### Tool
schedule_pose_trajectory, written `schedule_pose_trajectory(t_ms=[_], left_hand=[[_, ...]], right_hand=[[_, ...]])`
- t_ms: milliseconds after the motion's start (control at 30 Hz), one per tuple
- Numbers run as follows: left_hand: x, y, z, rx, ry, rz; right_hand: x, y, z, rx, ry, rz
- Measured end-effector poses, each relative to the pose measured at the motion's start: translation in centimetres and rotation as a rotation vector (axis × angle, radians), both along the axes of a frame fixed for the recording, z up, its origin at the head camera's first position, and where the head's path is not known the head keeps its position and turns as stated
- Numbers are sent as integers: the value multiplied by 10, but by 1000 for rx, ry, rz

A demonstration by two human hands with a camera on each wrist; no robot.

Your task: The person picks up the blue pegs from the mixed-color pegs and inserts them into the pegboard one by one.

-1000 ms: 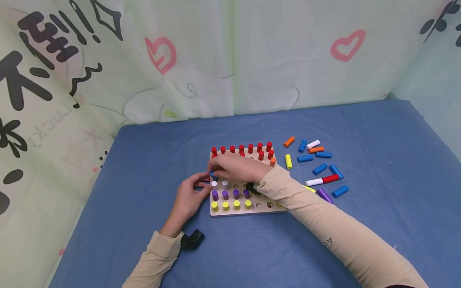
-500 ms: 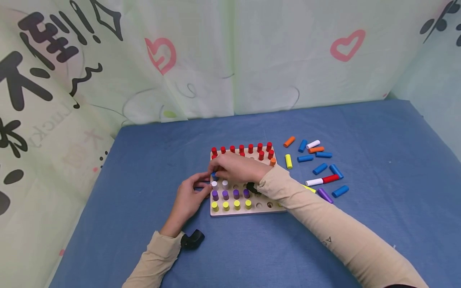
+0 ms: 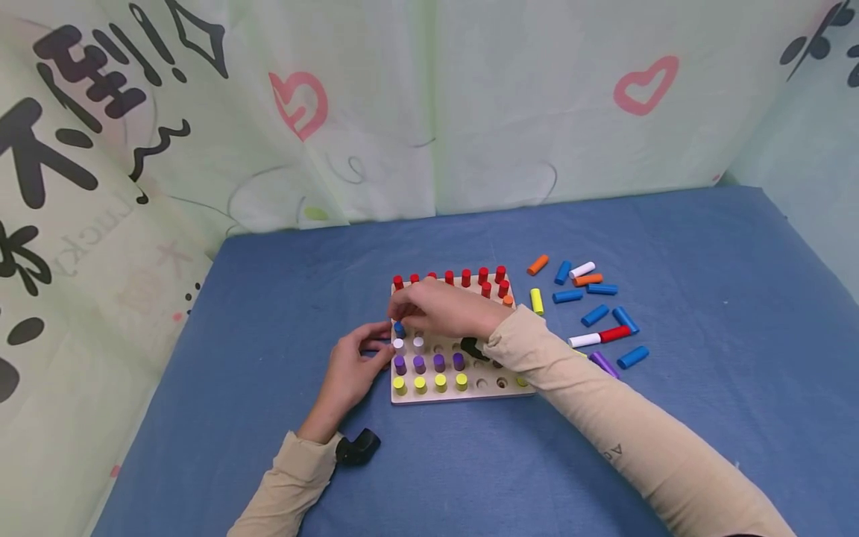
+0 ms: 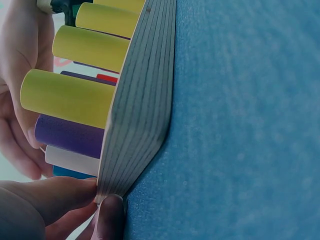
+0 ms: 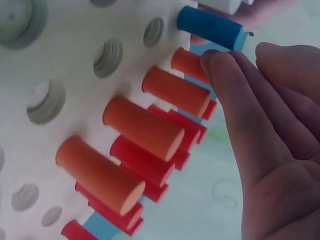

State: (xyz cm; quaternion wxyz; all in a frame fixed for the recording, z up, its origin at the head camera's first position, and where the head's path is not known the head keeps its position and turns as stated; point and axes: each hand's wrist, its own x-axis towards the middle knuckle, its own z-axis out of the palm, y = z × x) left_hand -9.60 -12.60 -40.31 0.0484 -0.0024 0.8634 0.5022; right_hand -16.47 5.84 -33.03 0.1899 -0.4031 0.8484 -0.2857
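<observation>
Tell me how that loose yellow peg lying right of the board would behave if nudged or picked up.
The yellow peg is a smooth cylinder lying on its side, so a sideways nudge would probably roll it, though the blue cloth may slow it. It looks rigid and painted, likely wood, light, and perhaps a little slick to pinch.

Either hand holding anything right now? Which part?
Left hand pinches the pegboard at its left edge. Right hand holds nothing; the blue peg stands free.

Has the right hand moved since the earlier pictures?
Yes. The right hand has lifted slightly toward the red pegs, uncovering the standing blue peg it gripped.
</observation>
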Motion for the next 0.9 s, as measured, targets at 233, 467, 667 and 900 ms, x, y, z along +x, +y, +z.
schedule_pose_trajectory(t_ms=[233, 467, 667, 900], left_hand=[[0, -2, -1, -14, 10, 6], [0, -3, -2, -19, -1, 8], [0, -1, 0, -30, -28, 12], [1, 1, 0, -31, -36, 13]], right_hand=[[-1, 7, 6, -31, -3, -8], [-1, 13, 10, -25, -4, -25], [0, 23, 9, -13, -6, -48], [1, 33, 10, -18, 23, -77]])
